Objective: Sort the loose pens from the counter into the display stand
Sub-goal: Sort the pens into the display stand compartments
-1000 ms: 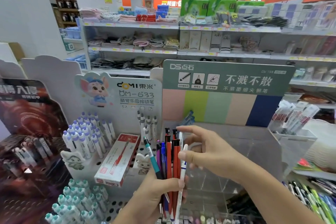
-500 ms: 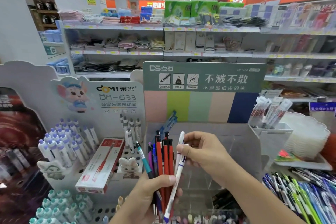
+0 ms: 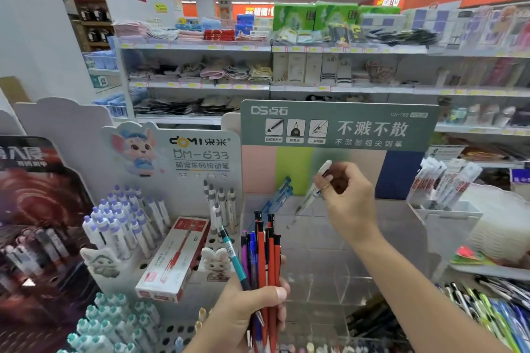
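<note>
The white pen (image 3: pixel 311 191) is raised in front of the pastel backboard of the clear acrylic display stand (image 3: pixel 338 261), above the stand's compartments and touching none of them. Its long axis runs diagonally: cap end up and to the right, tip down and to the left, toward the stand's upper rear cells. The pen is motion-blurred, so its markings cannot be read.

The right hand (image 3: pixel 348 198) pinches the pen near its upper half, fingers curled round the barrel. Open space lies below and to the left of the tip, down to the acrylic dividers.

A few blue pens (image 3: pixel 279 193) lean in the stand's back left cell, just left of the white pen's tip and apart from it. The other visible cells have thin transparent edges that are hard to trace.

The left hand (image 3: pixel 252 306) grips a bundle of pens (image 3: pixel 265 261) upright at the stand's front left corner: red-orange barrels, with blue, purple and one teal pen tilted left. The bundle's tops stand below the white pen's tip, clear of it.

To the left stands the white perforated pen rack (image 3: pixel 183 238) with a red-and-white pen box (image 3: pixel 175 261) lying on it. To the right, a tray of mixed pens (image 3: pixel 493 312) borders the stand.
</note>
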